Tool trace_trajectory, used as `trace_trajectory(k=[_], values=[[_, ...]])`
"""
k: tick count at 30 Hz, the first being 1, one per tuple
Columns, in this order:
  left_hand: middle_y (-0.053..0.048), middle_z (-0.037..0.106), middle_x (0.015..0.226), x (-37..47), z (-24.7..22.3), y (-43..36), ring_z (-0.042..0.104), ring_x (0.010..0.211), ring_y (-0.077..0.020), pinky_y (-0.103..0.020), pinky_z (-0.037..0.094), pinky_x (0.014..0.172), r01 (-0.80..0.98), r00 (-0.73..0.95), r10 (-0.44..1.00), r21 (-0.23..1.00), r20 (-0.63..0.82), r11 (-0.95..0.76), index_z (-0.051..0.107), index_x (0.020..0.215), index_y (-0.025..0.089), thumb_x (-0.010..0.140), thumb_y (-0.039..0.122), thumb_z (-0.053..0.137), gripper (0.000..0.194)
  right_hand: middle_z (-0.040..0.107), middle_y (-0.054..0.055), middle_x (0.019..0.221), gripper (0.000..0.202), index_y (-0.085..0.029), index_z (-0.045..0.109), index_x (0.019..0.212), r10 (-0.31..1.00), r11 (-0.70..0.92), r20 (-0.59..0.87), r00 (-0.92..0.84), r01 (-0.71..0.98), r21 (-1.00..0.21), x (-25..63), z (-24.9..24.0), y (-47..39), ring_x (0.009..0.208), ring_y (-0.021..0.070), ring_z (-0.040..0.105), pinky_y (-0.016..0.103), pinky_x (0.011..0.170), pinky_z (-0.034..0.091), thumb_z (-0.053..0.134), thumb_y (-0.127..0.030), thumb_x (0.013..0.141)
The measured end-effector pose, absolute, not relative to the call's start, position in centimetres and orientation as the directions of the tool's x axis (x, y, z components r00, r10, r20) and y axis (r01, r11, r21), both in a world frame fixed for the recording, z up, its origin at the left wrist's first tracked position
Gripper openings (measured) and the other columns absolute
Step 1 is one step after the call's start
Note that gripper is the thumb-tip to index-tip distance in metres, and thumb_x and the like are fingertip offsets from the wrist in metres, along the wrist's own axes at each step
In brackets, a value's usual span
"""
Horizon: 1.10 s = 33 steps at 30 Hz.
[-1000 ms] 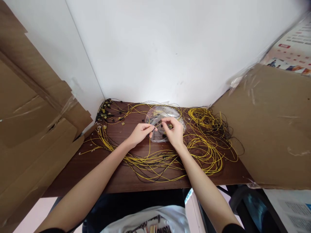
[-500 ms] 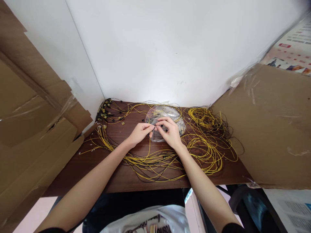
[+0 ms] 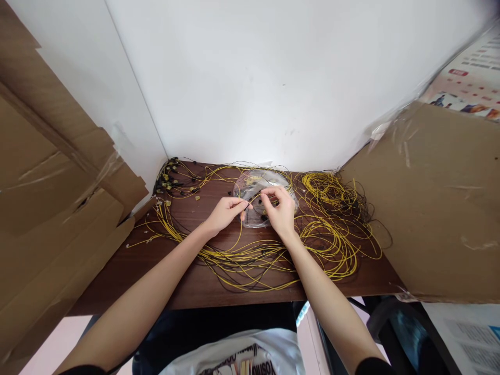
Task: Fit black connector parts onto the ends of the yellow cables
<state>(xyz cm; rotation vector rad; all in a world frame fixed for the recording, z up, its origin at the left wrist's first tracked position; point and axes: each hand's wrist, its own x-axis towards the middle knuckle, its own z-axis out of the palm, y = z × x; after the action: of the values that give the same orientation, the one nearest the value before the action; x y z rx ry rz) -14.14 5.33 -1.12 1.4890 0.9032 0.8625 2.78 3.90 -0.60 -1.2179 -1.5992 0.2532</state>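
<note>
My left hand [image 3: 227, 213] is closed, thumb and forefinger pinching a thin yellow wire [image 3: 240, 232] that hangs down toward the bundle below. Just to its right, my right hand [image 3: 280, 208] pinches a yellow wire end [image 3: 255, 197] that stretches between the two hands. Whether both hold one and the same wire I cannot tell. Beneath the hands lies a clear plastic bag [image 3: 253, 221] with small black and yellow parts in it. A long bundle of yellow and black wires [image 3: 238, 260] crosses the table in front of my wrists.
Coiled yellow and black wires [image 3: 332, 192] lie on the right of the brown table [image 3: 179, 297]. Black connectors on wires [image 3: 167, 179] are heaped at the back left. Cardboard panels stand at the left [image 3: 58, 172] and right [image 3: 437, 208], with a white wall [image 3: 250, 83] behind.
My right hand has moved a little to the right, away from my left hand, with the wire end drawn out between them. My left hand has stayed in place.
</note>
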Motion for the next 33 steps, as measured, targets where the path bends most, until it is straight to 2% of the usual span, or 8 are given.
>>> trace_trajectory(k=[5, 12, 17, 20, 24, 30, 33], values=[[0.002, 0.053, 0.050, -14.11, -1.02, 5.28, 0.036, 0.043, -0.0066, -0.020, 0.029, 0.046, 0.076, 0.432, 0.902, 0.995, 0.024, -0.063, 0.067, 0.083, 0.009, 0.082, 0.037, 0.052, 0.032, 0.064, 0.003, 0.080, 0.012, -0.018, 0.064, 0.084, 0.806, 0.478, 0.591, 0.044, 0.541, -0.692, 2.50, -0.42, 3.68, 0.067, 0.0147, 0.057, 0.028, 0.065, 0.047, 0.053, -0.023, 0.083], [0.002, 0.053, 0.051, -14.17, -1.02, 5.23, 0.034, 0.044, -0.0062, -0.020, 0.027, 0.046, 0.087, 0.438, 0.898, 0.992, 0.046, -0.093, 0.064, 0.080, 0.010, 0.082, 0.038, 0.051, 0.031, 0.065, 0.003, 0.080, 0.014, -0.018, 0.065, 0.086, 0.811, 0.532, 0.579, -0.086, 0.522, -0.667, 2.20, -0.52, 3.46, 0.066, 0.0137, 0.057, 0.027, 0.064, 0.047, 0.053, -0.024, 0.085], [0.001, 0.050, 0.050, -14.33, -0.91, 5.19, 0.032, 0.044, -0.0057, -0.020, 0.026, 0.046, 0.126, 0.441, 0.894, 0.981, 0.074, -0.144, 0.055, 0.056, 0.012, 0.083, 0.040, 0.050, 0.039, 0.065, 0.003, 0.079, 0.016, -0.020, 0.067, 0.088, 0.798, 0.572, 0.568, -0.202, 0.550, -0.609, 2.05, -0.72, 3.42, 0.074, 0.0160, 0.058, 0.029, 0.071, 0.048, 0.052, -0.026, 0.086], [0.001, 0.049, 0.048, -14.35, -0.84, 5.19, 0.034, 0.045, -0.0065, -0.020, 0.028, 0.048, 0.139, 0.445, 0.892, 0.977, 0.083, -0.161, 0.054, 0.053, 0.013, 0.082, 0.042, 0.049, 0.041, 0.064, 0.003, 0.079, 0.014, -0.020, 0.067, 0.085, 0.791, 0.581, 0.573, -0.214, 0.557, -0.594, 1.96, -0.72, 3.39, 0.075, 0.0164, 0.058, 0.029, 0.071, 0.048, 0.054, -0.026, 0.085], [0.000, 0.053, 0.051, -14.23, -0.93, 5.24, 0.036, 0.045, -0.0066, -0.020, 0.029, 0.047, 0.138, 0.435, 0.897, 0.979, 0.075, -0.149, 0.058, 0.059, 0.012, 0.082, 0.042, 0.051, 0.038, 0.065, 0.003, 0.077, 0.016, -0.019, 0.066, 0.081, 0.806, 0.542, 0.578, -0.128, 0.550, -0.635, 1.94, -0.77, 3.43, 0.069, 0.0154, 0.058, 0.028, 0.066, 0.047, 0.052, -0.027, 0.086], [0.000, 0.055, 0.052, -14.13, -1.45, 5.45, 0.038, 0.045, -0.0068, -0.020, 0.030, 0.047, 0.112, 0.432, 0.900, 0.987, 0.060, -0.119, 0.065, 0.077, 0.010, 0.082, 0.043, 0.052, 0.035, 0.066, 0.004, 0.074, 0.023, -0.017, 0.065, 0.083, 0.788, 0.389, 0.567, 0.240, 0.520, -0.760, 2.47, -1.14, 3.95, 0.064, 0.0161, 0.059, 0.028, 0.062, 0.047, 0.051, -0.036, 0.085], [0.000, 0.055, 0.052, -14.17, -1.56, 5.49, 0.038, 0.045, -0.0067, -0.020, 0.031, 0.047, 0.115, 0.435, 0.898, 0.986, 0.060, -0.122, 0.065, 0.077, 0.010, 0.082, 0.043, 0.051, 0.036, 0.065, 0.003, 0.072, 0.023, -0.017, 0.064, 0.085, 0.799, 0.393, 0.546, 0.253, 0.467, -0.792, 2.57, -1.08, 4.01, 0.065, 0.0161, 0.060, 0.028, 0.063, 0.047, 0.051, -0.036, 0.085]])
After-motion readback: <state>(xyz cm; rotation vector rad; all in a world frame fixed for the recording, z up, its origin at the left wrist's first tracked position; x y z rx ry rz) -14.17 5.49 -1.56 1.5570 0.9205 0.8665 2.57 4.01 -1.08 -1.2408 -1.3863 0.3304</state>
